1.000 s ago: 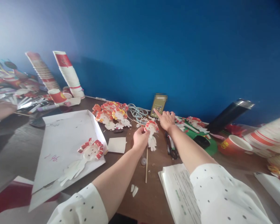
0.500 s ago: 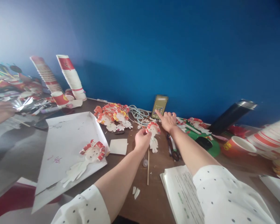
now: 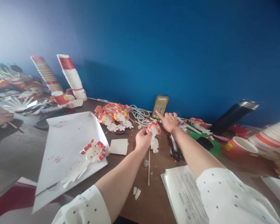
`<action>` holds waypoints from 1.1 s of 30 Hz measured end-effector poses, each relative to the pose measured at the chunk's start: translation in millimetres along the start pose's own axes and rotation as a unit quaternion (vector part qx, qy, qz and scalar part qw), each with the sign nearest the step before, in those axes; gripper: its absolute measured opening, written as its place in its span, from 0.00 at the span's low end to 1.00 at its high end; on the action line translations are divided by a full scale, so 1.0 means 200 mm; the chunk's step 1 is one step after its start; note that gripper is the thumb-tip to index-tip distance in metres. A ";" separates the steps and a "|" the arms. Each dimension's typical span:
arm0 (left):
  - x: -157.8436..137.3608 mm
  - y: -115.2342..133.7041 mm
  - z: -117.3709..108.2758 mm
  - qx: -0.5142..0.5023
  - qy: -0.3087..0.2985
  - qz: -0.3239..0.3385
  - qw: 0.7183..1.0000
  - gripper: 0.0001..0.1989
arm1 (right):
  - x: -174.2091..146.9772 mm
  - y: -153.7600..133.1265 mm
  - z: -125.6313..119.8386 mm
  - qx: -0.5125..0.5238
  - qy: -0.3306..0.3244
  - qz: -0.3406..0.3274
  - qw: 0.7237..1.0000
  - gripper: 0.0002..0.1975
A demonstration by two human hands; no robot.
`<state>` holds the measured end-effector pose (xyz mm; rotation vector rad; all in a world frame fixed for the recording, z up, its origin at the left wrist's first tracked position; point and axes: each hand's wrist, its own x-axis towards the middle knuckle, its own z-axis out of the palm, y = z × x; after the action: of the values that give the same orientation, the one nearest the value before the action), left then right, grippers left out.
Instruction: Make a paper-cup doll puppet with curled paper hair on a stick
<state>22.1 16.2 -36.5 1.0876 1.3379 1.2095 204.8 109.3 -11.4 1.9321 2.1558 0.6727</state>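
My left hand (image 3: 142,140) pinches a white paper doll (image 3: 155,140) with a red-and-white paper ring around its head. The doll's cut-out lower part hangs down over the table. Against the blue wall leans a phone (image 3: 160,107), lit with small icons. My right hand (image 3: 170,123) reaches to it with the index finger stretched onto the lower part of the screen and holds nothing. Below the doll a thin wooden stick (image 3: 148,174) lies beside a small clear round piece (image 3: 146,163). Another paper doll (image 3: 92,154) rests on a white box lid (image 3: 67,130).
Several finished dolls (image 3: 114,113) are piled by a coiled cable (image 3: 140,114). Scissors (image 3: 176,155), printed sheets (image 3: 180,189) and a black bottle (image 3: 234,116) lie to the right, near paper cups (image 3: 240,147). Cup stacks (image 3: 71,74) stand left. Another person's hand (image 3: 1,117) is at the far left.
My right index finger stays at the phone screen, and my left hand keeps the doll. The other person's hand at far left has moved slightly lower. The view has shifted a little.
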 end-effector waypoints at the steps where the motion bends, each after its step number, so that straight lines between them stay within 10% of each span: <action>1: 0.00 0.01 0.00 0.001 0.000 0.000 1.000 0.04 | 0.00 0.00 0.00 0.000 0.001 0.000 1.000 0.40; 33: -0.01 0.03 -0.01 0.014 -0.004 0.004 1.000 0.03 | -0.02 0.03 0.04 0.005 0.022 0.016 1.000 0.39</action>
<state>21.3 13.7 -30.9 1.1174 1.3500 1.1933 214.2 107.1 -16.3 1.9787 2.1623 0.7184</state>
